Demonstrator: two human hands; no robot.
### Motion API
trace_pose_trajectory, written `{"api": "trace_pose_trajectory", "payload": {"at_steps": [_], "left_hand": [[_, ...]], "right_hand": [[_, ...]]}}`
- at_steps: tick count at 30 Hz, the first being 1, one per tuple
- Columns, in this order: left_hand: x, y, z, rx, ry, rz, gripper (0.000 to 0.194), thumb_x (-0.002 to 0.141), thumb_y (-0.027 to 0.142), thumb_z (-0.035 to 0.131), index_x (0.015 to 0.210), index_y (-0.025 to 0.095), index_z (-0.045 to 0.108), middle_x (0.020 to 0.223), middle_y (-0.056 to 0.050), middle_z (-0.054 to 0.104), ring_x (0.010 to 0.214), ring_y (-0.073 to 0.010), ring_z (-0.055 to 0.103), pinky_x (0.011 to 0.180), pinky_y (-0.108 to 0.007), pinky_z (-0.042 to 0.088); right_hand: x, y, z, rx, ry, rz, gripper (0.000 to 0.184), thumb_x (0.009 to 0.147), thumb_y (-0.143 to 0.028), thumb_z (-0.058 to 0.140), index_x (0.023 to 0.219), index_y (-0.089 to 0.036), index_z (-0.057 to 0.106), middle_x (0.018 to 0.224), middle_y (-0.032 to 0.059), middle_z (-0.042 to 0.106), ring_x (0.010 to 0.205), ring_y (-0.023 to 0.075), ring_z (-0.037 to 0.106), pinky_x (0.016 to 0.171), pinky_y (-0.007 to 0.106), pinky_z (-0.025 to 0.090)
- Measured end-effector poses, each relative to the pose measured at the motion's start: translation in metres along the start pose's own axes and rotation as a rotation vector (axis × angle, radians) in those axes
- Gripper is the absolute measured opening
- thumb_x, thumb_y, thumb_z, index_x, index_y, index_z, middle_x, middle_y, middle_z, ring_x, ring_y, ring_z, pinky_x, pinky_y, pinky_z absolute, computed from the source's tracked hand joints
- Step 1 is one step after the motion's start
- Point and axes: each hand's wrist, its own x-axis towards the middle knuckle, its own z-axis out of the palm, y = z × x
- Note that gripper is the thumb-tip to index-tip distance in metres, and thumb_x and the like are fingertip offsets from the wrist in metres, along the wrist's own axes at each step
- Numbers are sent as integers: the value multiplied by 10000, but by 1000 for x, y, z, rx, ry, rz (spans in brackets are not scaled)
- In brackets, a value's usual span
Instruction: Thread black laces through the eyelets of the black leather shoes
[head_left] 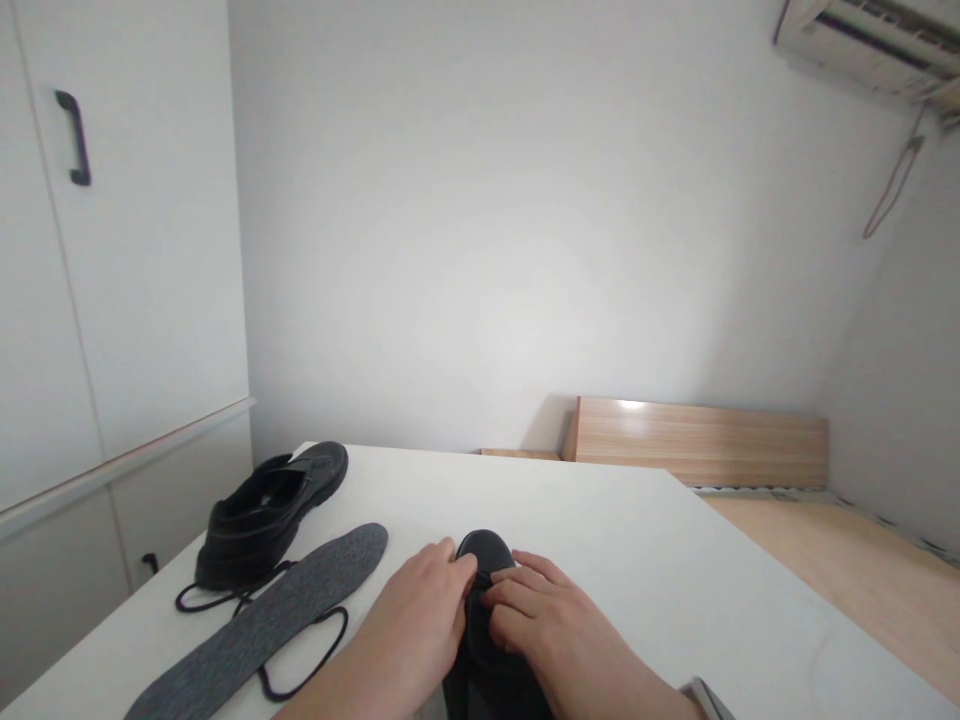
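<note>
A black shoe [487, 550] lies on the white table in front of me, toe pointing away; its near end is cut off by the frame's bottom edge. My left hand [431, 600] grips its left side, thumb at the top near the lace opening. Curled over the upper from the right is my right hand [536, 605], its fingertips pinching at the shoe's middle. What exactly lies under those fingertips is hidden. To the left, a grey insole [300, 590] rests flat across a loose black shoelace [341, 640].
Another black shoe [262, 515] stands at the table's left edge, beside the insole. The white table [600, 520] reaches back towards the wall. White cabinets [150, 250] rise on the left, and a wooden bed frame [697, 440] is at the right.
</note>
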Motion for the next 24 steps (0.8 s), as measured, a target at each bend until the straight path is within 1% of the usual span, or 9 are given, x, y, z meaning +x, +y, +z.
{"api": "trace_pose_trajectory", "payload": {"at_steps": [3,7,9,12,14,18,21,23,24], "left_hand": [[0,-3,3,37,26,7,351,874,-3,368,959,153,671,1061,-116,625,968,-236,623,857,-353,493],[3,-4,5,57,34,62,339,798,-31,414,909,127,693,1064,-153,634,971,-281,601,883,-420,480],[5,-4,5,41,58,79,326,767,-31,446,861,141,707,1050,-159,648,993,-305,595,908,-442,466],[10,0,6,19,81,74,348,780,-38,442,809,175,716,1001,-140,665,1029,-303,589,940,-428,447],[14,2,6,12,78,81,366,786,-46,435,810,187,716,989,-128,671,1050,-297,585,952,-418,441],[15,-1,3,12,37,126,347,777,-51,432,822,160,705,1035,-150,663,1059,-307,581,962,-430,438],[8,-7,-4,-28,-1,181,267,806,-5,468,839,169,669,1036,-112,641,1029,-266,582,934,-374,454],[3,-9,-9,-164,9,221,211,858,44,471,871,178,633,1043,-80,613,1009,-225,576,904,-328,460],[1,-9,-12,-259,33,235,191,885,66,460,886,180,612,1042,-69,600,1001,-210,571,895,-315,457]], "right_hand": [[-3,1,-1,-2,-30,14,116,926,-128,589,918,-221,658,1050,9,738,1181,168,590,1207,376,206],[-3,-3,-3,-56,-38,32,163,893,-87,557,918,-214,656,963,17,753,1128,187,612,1197,403,215],[-2,-6,-3,-88,-34,38,168,900,-88,545,912,-215,655,928,17,757,1069,191,632,1179,410,244],[0,-9,-3,-129,-52,51,147,902,-108,556,896,-214,658,908,25,762,1020,210,645,1129,422,312],[0,-10,-4,-150,-67,67,136,902,-114,563,910,-205,664,933,41,768,1040,230,644,1087,429,350],[0,-11,-6,-159,-107,90,132,909,-128,565,973,-185,667,1000,66,768,1072,251,633,1008,416,395],[0,-10,-3,-133,-110,107,124,916,-125,555,942,-192,657,965,56,761,1063,248,623,979,405,399],[0,-9,1,-61,-55,126,141,900,-90,551,879,-199,638,911,32,744,1007,225,621,950,379,406],[0,-8,2,-3,-1,139,159,886,-65,548,862,-201,626,908,21,730,978,211,615,927,362,412]]}}
